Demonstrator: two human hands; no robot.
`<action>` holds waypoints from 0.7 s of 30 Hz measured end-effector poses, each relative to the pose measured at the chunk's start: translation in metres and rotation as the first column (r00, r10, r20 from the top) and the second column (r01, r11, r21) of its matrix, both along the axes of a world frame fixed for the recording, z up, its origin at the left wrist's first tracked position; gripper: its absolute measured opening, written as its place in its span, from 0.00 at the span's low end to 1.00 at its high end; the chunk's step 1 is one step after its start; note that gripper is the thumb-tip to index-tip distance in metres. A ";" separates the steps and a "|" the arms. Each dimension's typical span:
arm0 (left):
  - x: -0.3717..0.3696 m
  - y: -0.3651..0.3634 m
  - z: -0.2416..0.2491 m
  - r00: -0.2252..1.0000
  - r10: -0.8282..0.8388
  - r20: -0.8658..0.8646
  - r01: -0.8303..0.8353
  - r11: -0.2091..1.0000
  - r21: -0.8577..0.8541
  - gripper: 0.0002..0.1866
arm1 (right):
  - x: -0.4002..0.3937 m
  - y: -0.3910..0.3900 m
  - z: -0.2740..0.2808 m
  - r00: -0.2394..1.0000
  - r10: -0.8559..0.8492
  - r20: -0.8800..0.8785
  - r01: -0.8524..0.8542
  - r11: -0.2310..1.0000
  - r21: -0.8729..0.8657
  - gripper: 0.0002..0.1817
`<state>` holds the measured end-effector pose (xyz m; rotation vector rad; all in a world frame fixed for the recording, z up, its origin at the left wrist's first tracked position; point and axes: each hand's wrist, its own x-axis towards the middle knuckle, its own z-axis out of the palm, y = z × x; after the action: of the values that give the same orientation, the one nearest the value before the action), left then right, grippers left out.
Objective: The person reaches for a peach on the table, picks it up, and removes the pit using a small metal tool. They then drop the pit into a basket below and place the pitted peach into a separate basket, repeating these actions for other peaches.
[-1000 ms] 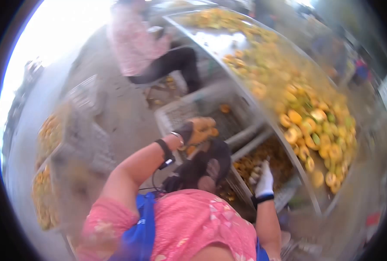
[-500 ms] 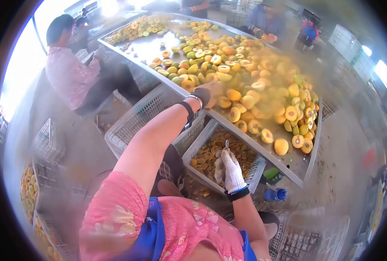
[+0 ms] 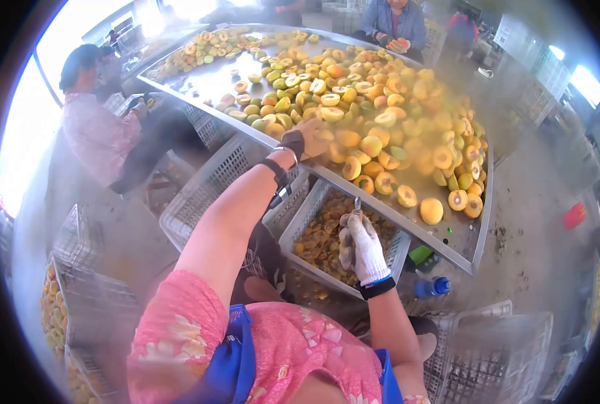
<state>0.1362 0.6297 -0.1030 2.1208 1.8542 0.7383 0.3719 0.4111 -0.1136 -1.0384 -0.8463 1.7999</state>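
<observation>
My left hand (image 3: pixel 311 138), with a dark wrap and bands at the wrist, reaches onto the near edge of a metal table (image 3: pixel 458 250). It is among halved yellow peaches (image 3: pixel 370 145); haze blurs its fingers, so a grip cannot be made out. Some halves lie cut side up, a few with brown centres. My right hand (image 3: pixel 363 249), in a soiled white glove, is closed around a small metal-tipped hand tool (image 3: pixel 358 203) pointing up. Beneath that hand stands a plastic crate (image 3: pixel 288 237) with brownish pits or scraps (image 3: pixel 320 236) inside.
Another crate (image 3: pixel 178 219) stands left, by the table edge. A blue bottle (image 3: pixel 433 287) and a green object (image 3: pixel 420 254) lie right of the pit crate. Crates (image 3: pixel 502 350) sit at lower right. A seated person (image 3: pixel 94 128) works at left; another person (image 3: pixel 395 23) sits across the table.
The view has shifted slightly. My left hand stays at the peaches near the table edge. My right hand still grips the tool over the crate, its fingers turned a little.
</observation>
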 end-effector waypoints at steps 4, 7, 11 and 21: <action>0.016 -0.056 0.014 0.482 -0.060 0.874 0.167 0.986 -0.025 0.20 | -0.003 0.006 -0.001 0.986 -0.045 0.162 0.027 0.993 0.113 0.21; 0.028 -0.075 -0.008 -0.043 -0.179 0.983 0.418 0.891 0.180 0.24 | -0.007 0.008 0.005 0.973 -0.067 0.221 0.032 0.987 0.158 0.13; 0.052 -0.109 -0.016 -0.479 0.087 0.873 0.497 0.847 0.188 0.25 | -0.003 0.022 -0.024 0.886 -0.230 0.403 0.007 0.876 0.483 0.19; 0.105 -0.158 -0.014 -0.176 -0.095 0.980 0.401 0.902 0.159 0.20 | 0.018 0.020 -0.037 0.574 -0.564 0.593 -0.319 0.513 0.797 0.20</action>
<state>0.2411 0.4719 -0.1168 0.8660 0.4526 1.3734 0.3900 0.4309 -0.1511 -1.1335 -1.9111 0.3640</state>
